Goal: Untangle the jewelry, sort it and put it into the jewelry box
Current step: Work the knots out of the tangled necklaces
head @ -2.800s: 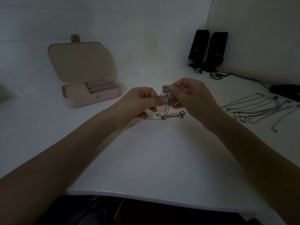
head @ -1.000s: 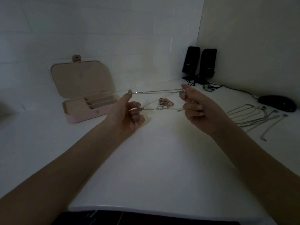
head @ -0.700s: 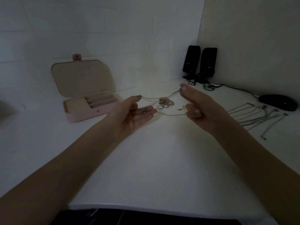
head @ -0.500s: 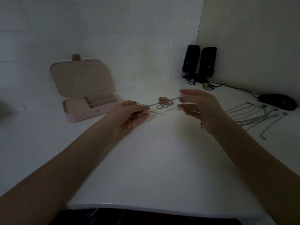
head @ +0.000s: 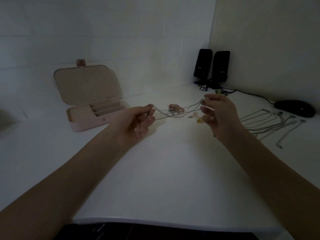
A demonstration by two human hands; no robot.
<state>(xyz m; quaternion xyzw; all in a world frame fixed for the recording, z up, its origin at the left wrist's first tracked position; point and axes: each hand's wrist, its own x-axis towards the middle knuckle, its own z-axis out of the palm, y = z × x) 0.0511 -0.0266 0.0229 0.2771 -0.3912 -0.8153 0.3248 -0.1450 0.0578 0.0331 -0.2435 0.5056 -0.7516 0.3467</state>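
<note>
**Chain strung out between both hands**

My left hand (head: 138, 121) pinches one end of the chain (head: 173, 113), my right hand (head: 215, 112) the other, each grip closed tight so the sagging middle shows its snags. The rings (head: 174, 109) wait behind on the tabletop (head: 164, 170); the box (head: 97, 110) lies open at left (sorted necklaces (head: 270, 123) sit right).

Two bare hands hold a thin chain (head: 173, 113) stretched above a white surface (head: 164, 170). The left hand (head: 138, 122) pinches one end, the right hand (head: 216, 115) the other, and the chain sags between them over a small pile of rings (head: 174, 109). An open pink jewelry box (head: 93, 103) sits toward the far left edge. Straightened necklaces (head: 270, 123) lie near the right edge, black speakers (head: 212, 66) in the far corner.
</note>
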